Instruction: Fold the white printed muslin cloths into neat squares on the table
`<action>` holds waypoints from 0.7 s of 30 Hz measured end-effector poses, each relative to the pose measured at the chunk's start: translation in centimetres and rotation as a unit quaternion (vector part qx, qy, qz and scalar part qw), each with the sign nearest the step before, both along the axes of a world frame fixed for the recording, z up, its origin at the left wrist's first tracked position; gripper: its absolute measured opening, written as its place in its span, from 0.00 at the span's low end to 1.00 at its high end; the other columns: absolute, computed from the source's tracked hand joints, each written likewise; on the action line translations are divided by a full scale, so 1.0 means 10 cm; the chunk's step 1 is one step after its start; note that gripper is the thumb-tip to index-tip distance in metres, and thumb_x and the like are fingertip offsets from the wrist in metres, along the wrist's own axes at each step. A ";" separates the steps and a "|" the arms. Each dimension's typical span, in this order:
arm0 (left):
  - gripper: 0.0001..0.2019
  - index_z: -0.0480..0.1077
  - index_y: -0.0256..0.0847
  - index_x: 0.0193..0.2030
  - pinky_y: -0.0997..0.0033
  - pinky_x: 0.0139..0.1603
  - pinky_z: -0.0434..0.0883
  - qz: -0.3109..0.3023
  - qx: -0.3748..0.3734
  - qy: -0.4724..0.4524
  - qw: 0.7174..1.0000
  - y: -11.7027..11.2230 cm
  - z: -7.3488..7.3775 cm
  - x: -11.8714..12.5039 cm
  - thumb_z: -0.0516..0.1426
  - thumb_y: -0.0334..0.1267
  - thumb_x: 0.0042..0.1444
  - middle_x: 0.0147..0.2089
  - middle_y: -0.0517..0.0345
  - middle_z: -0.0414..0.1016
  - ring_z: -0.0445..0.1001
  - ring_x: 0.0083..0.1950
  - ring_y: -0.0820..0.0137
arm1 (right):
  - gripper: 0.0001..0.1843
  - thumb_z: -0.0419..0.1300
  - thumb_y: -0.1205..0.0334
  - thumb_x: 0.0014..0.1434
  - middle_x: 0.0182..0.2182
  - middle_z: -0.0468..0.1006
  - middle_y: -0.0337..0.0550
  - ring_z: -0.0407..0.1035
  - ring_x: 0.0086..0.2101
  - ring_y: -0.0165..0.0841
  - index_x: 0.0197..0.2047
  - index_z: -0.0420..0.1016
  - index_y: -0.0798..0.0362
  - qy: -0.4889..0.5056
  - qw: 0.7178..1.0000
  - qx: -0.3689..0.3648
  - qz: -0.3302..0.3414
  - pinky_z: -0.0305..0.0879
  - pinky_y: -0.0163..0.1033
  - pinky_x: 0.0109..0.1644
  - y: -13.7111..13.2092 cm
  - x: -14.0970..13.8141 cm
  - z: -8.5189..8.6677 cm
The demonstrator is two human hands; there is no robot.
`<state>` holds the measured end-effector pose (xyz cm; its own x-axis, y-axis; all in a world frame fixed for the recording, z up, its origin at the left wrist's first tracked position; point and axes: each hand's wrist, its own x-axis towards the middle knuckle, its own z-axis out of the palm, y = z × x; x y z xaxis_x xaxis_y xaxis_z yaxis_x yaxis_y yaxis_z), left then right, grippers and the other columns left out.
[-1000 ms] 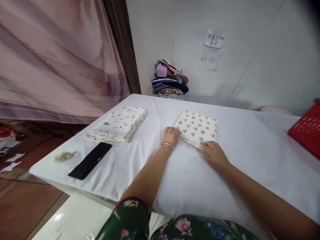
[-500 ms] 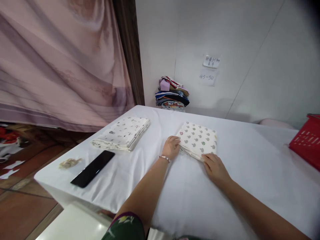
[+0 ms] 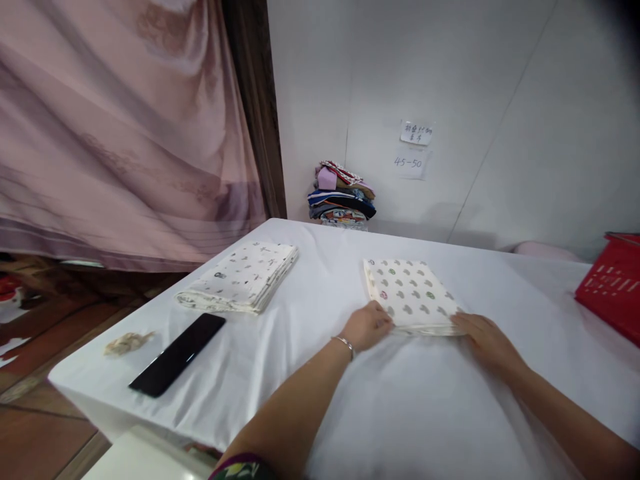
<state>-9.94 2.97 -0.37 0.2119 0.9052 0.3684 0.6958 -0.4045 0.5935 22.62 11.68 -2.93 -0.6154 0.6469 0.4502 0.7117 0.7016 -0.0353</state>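
A folded white cloth [image 3: 410, 290] with grey, green and red printed motifs lies on the white-covered table in front of me. My left hand [image 3: 369, 325], with a bracelet at the wrist, has its fingers closed on the near left corner. At the near right corner my right hand [image 3: 487, 340] pinches the edge, fingers on top and thumb hidden. Off to the left lies a larger folded white cloth [image 3: 240, 277] with small dark prints, touched by neither hand.
A black phone [image 3: 177, 355] and a crumpled beige bit [image 3: 129, 343] lie at the table's left. Stacked folded fabrics [image 3: 341, 197] stand by the wall behind the table. A red basket [image 3: 611, 287] sits at the right. A pink curtain [image 3: 125, 133] hangs on the left.
The grey-printed folded cloth has come nearer and to the right, turned so its near edge lies squarer to me. Both hands moved with it, still at its near corners.
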 end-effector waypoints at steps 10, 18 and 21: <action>0.10 0.71 0.43 0.38 0.69 0.40 0.67 -0.076 0.068 0.148 0.984 -0.13 0.10 0.38 0.50 0.42 0.59 0.44 0.55 0.70 0.70 0.42 0.69 | 0.20 0.48 0.64 0.54 0.49 0.74 0.44 0.65 0.51 0.41 0.47 0.74 0.49 0.007 0.997 -0.065 -0.049 0.59 0.53 0.57 0.05 -0.17 0.30; 0.29 0.57 0.42 0.60 0.53 0.64 0.47 -0.142 0.138 0.178 0.964 -0.17 -0.06 0.50 0.52 0.54 0.55 0.61 0.50 0.61 0.52 0.65 0.61 | 0.20 0.48 0.57 0.59 0.55 0.68 0.46 0.59 0.56 0.39 0.52 0.70 0.50 0.044 0.987 -0.145 0.047 0.58 0.49 0.58 0.45 -1.51 0.46; 0.30 0.56 0.42 0.61 0.53 0.65 0.45 -0.152 0.127 0.176 0.964 -0.15 -0.11 0.50 0.51 0.55 0.55 0.61 0.50 0.62 0.52 0.65 0.60 | 0.23 0.45 0.54 0.62 0.60 0.60 0.47 0.52 0.60 0.38 0.57 0.64 0.52 0.001 0.986 -0.162 0.033 0.52 0.48 0.61 0.71 -1.93 0.46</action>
<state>-4.92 1.44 -1.44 0.6048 0.6721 0.4272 0.6627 -0.7222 0.1981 3.32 18.81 1.66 -0.6603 0.7157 0.2275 0.6645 0.6980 -0.2669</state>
